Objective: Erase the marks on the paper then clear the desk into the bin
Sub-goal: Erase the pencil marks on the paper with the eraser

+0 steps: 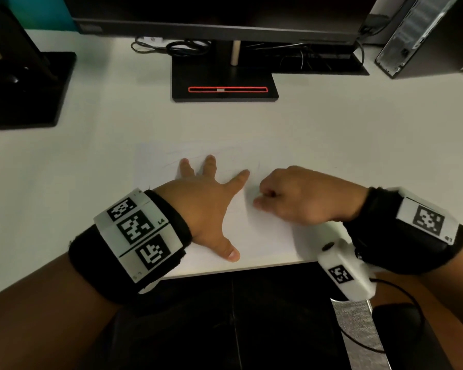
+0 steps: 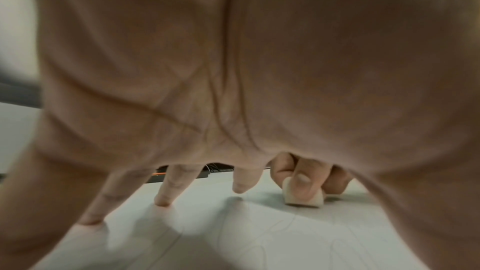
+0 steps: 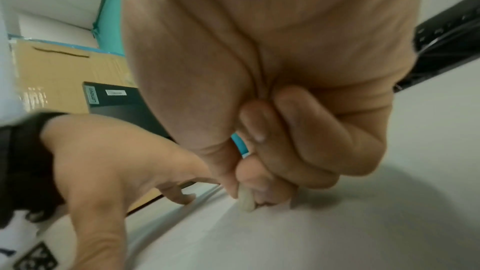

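A white sheet of paper with faint pencil lines lies near the front edge of the white desk. My left hand is spread flat on the paper, fingers straight, pressing it down. Just to its right, my right hand pinches a small cream eraser between thumb and curled fingers. The eraser touches the paper. In the head view the eraser is hidden under the fingers. No bin shows in any view.
A monitor stand with a red slot stands behind the paper, with cables at the back. A second black stand is at the far left, a computer tower at the far right. A cardboard box shows to the left.
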Motion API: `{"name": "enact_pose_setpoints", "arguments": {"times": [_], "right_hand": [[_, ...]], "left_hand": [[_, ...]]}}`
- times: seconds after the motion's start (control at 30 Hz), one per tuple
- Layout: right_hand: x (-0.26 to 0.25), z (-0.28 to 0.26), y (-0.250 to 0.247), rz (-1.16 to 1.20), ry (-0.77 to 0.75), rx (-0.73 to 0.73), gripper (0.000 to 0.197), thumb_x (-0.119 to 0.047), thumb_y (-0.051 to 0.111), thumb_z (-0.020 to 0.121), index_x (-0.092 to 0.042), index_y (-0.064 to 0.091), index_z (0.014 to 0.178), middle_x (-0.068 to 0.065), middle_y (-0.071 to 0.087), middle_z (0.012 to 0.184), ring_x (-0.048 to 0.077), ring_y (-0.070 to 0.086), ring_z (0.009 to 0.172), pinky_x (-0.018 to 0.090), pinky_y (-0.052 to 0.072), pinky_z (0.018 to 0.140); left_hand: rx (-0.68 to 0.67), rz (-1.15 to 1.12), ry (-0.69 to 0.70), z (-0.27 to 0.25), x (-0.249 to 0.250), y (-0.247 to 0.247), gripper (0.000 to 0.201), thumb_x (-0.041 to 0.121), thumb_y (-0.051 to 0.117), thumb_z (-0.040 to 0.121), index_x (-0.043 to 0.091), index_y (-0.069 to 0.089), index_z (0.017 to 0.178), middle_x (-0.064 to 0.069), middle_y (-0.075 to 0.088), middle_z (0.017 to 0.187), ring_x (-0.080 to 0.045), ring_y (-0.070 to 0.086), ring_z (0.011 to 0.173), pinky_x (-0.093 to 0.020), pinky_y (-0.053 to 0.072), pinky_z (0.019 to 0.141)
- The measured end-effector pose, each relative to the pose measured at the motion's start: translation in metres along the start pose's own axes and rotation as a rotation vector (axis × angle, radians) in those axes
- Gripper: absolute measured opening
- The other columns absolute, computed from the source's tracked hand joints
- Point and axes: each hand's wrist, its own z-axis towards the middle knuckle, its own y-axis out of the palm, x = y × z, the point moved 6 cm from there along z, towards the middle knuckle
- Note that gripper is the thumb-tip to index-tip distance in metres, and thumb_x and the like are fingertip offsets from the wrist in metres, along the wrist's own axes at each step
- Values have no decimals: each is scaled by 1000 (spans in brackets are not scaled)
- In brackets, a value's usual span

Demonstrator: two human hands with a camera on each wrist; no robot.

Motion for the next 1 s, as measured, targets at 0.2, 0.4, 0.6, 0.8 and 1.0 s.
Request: {"name": "enact_pose_setpoints", "arguments": {"times": [0.2, 0.4, 0.6, 0.8, 1.0], "right_hand": [[32, 19, -32, 66, 135, 108, 44, -35, 53, 101, -10, 45, 65, 3, 48, 61, 19, 44, 57, 30, 33, 53], [24, 33, -22, 80, 55, -1, 44, -37, 53, 99, -13, 48, 63, 4, 51, 60, 19, 46, 54, 32, 40, 56], [37, 44, -37, 51, 107, 82, 44, -38, 53, 99, -12, 49, 64, 4, 54, 62, 21, 48, 57, 31, 38, 56], [50, 50, -49, 125, 178, 57, 37, -37, 56, 97, -15, 51, 67, 7, 49, 60, 21, 43, 51, 28, 40, 52], [40, 49, -36, 129, 110, -24, 41, -38, 57, 97, -17, 51, 61, -2, 50, 56, 19, 44, 50, 29, 42, 52]], "left_hand": [[9, -12, -14, 1, -2, 1, 146, 75, 77, 63, 34, -29, 153, -7, -35, 161, -48, -23, 147, -62, 28, 116], [4, -17, -20, 3, -4, 2, 146, 75, 78, 61, 33, -27, 154, -6, -35, 161, -47, -23, 147, -62, 29, 116], [17, -19, -15, 4, -4, 2, 146, 76, 78, 60, 34, -25, 155, -5, -34, 162, -47, -23, 148, -62, 31, 115], [17, -19, -11, 2, -3, 2, 146, 76, 79, 60, 33, -24, 155, -6, -33, 162, -47, -22, 148, -62, 32, 114], [17, -19, -7, 3, -4, 3, 145, 75, 79, 61, 34, -25, 155, -6, -34, 161, -47, -23, 147, -61, 31, 115]]}}
